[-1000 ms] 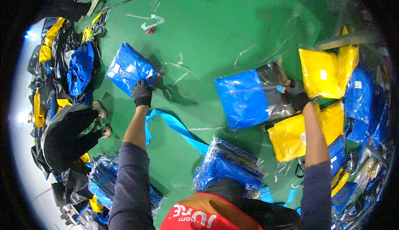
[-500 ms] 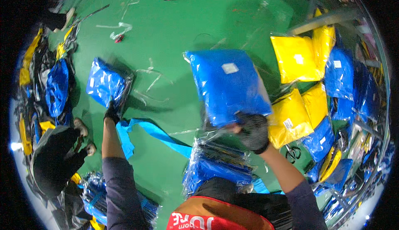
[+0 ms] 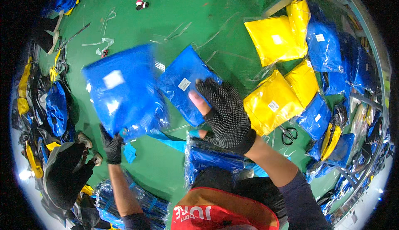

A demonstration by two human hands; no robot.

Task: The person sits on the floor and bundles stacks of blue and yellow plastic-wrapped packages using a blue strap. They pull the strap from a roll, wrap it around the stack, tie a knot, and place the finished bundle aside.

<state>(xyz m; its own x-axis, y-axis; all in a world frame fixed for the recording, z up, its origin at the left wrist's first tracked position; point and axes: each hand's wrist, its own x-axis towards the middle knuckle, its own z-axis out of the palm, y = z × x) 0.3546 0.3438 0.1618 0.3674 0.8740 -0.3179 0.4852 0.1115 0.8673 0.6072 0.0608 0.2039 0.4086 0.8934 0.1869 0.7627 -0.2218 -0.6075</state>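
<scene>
My left hand, in a black glove, grips the near edge of a blue package in clear plastic with a white label. The package is held up over the floor and slightly blurred. My right hand, in a dotted black glove with some bare fingertips, is open with its fingers apart. It hovers over the near right part of a second blue package, which lies flat with its label up. Whether the glove touches that package I cannot tell. Close below my right hand is a stack of blue wrapped packages.
Yellow packages and more blue ones lie at the right, with black scissors nearby. A light-blue strip crosses the green floor. At the left, a person in dark clothing is beside piled goods.
My right hand has let go of its blue package, which now lies flat beyond it. My left hand has raised the other blue package closer. The view has shifted somewhat.
</scene>
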